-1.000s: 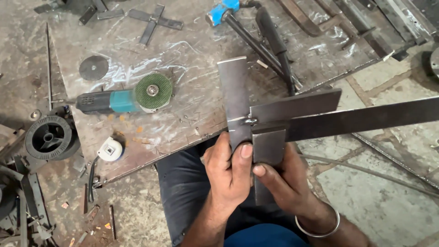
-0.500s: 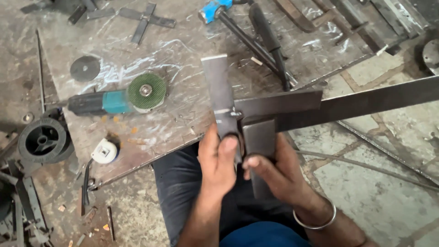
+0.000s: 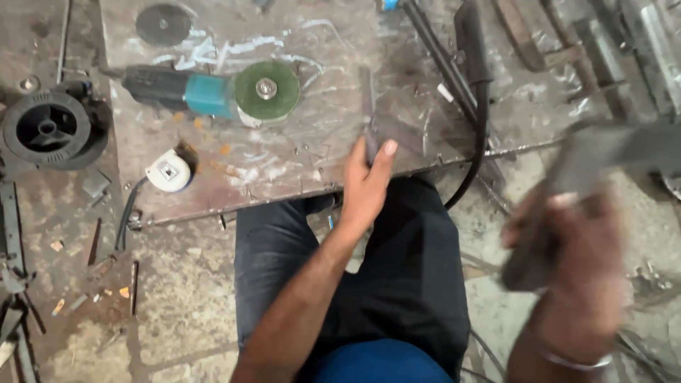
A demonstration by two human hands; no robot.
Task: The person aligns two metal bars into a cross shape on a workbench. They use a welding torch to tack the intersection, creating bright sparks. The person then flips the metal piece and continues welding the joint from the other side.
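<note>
Left hand lies open and flat at the near edge of the steel table, fingertips touching a thin flat metal strip that rests on the plate, gripping nothing. Right hand, motion-blurred off to the side above the floor, has its grip closed around a dark metal bar piece. An angle grinder lies well left of the strip.
</note>
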